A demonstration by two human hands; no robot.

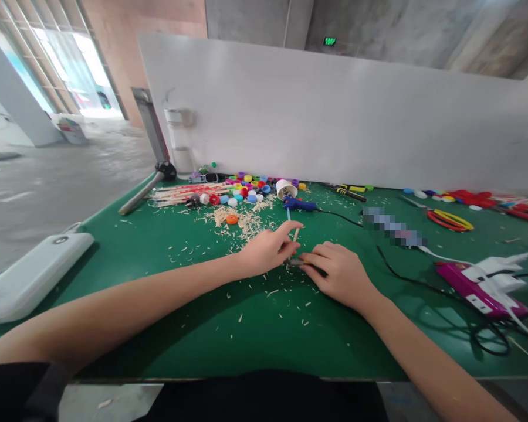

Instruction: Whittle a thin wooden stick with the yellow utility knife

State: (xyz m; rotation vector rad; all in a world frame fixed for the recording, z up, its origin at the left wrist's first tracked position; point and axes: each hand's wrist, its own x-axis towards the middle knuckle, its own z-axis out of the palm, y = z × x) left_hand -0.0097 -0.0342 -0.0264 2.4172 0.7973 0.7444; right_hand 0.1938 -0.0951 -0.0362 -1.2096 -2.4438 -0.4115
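Observation:
My left hand (pixel 268 251) is closed in a pinch on a thin wooden stick (pixel 296 234), which stands nearly upright between thumb and fingers. Just right of it, my right hand (pixel 337 272) is wrapped round a small hand tool (pixel 295 262) with a grey metal end and a dark and yellow handle. The tool's metal end lies close under the left fingertips; its exact kind is hidden by the fingers. Pale wood shavings (pixel 246 225) are scattered beyond and around both hands. A blue glue gun (pixel 301 204) lies beyond the hands, its cord running right.
Coloured bottle caps (pixel 250 190), a white cup (pixel 286 189) on its side and a bundle of sticks (pixel 189 192) lie at the back. A hammer (pixel 141 193) and white box (pixel 35 275) are left. Pliers (pixel 352 193), a purple power strip (pixel 479 293) and cables are right.

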